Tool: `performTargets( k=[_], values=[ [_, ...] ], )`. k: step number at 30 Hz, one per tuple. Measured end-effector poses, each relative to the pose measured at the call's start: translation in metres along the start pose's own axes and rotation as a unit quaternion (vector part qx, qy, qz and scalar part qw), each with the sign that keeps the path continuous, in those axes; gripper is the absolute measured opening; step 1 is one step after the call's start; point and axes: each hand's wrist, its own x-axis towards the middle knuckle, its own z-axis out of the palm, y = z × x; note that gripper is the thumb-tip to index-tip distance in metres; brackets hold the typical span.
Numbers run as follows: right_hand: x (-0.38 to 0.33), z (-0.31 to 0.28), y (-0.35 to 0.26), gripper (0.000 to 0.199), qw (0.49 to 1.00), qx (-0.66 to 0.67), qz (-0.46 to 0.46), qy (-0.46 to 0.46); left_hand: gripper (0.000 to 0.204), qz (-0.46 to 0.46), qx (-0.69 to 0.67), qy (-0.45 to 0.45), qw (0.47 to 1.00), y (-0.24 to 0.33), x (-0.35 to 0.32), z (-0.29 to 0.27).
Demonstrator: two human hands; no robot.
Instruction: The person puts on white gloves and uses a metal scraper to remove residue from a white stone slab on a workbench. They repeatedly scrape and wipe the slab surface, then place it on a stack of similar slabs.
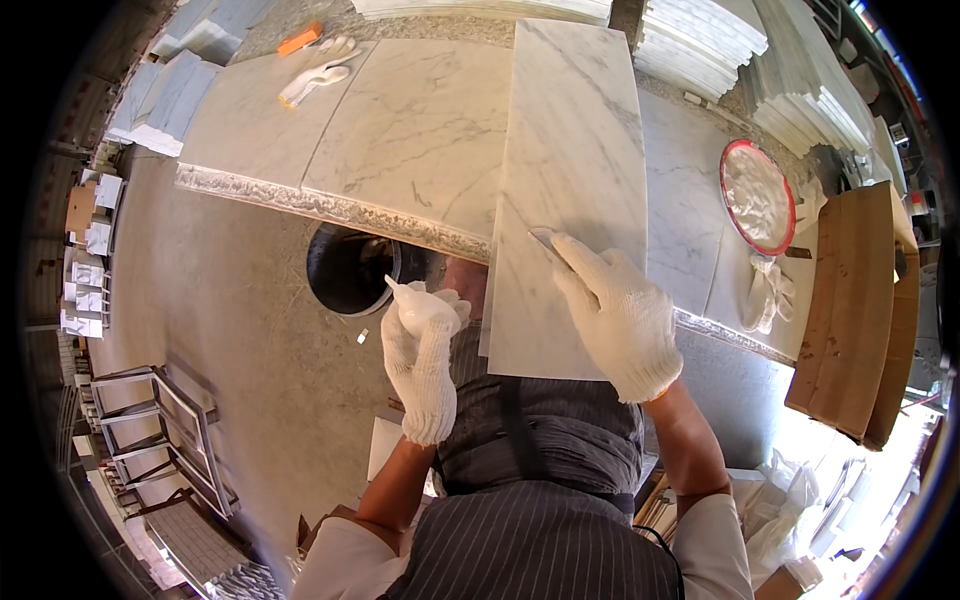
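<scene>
A long white marble slab with grey veins lies across the worktable, its near end reaching over the table's front edge to my waist. My right hand, in a white knitted glove, is closed round a small metal blade whose tip touches or nearly touches the slab's face. Left of the slab, in front of the table edge, my left hand is gloved the same way. It grips a white squeeze bottle with its pointed nozzle upward; the fingers hide much of the bottle.
Below the table edge stands a black bucket. A red-rimmed round dish of white material and loose gloves are on the right, beside a cardboard box. Slab stacks stand behind; a metal frame is lower left.
</scene>
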Motion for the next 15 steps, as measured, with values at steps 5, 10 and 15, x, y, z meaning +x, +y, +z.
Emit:
performTargets(
  k=[5,10,15],
  values=[
    [0.003,-0.003,-0.001,0.029,0.999,-0.04,-0.017,-0.023,0.049,0.002,-0.002,0.001,1.0,-0.001,0.0,0.001],
    [-0.01,-0.014,-0.006,0.029,0.99,-0.111,-0.001,-0.083,0.048,0.008,0.016,0.005,1.0,0.0,0.001,0.0],
    [-0.008,-0.02,-0.004,0.029,0.998,-0.048,0.009,-0.05,0.047,0.014,0.041,0.004,0.999,0.0,0.001,0.003]
  ],
)
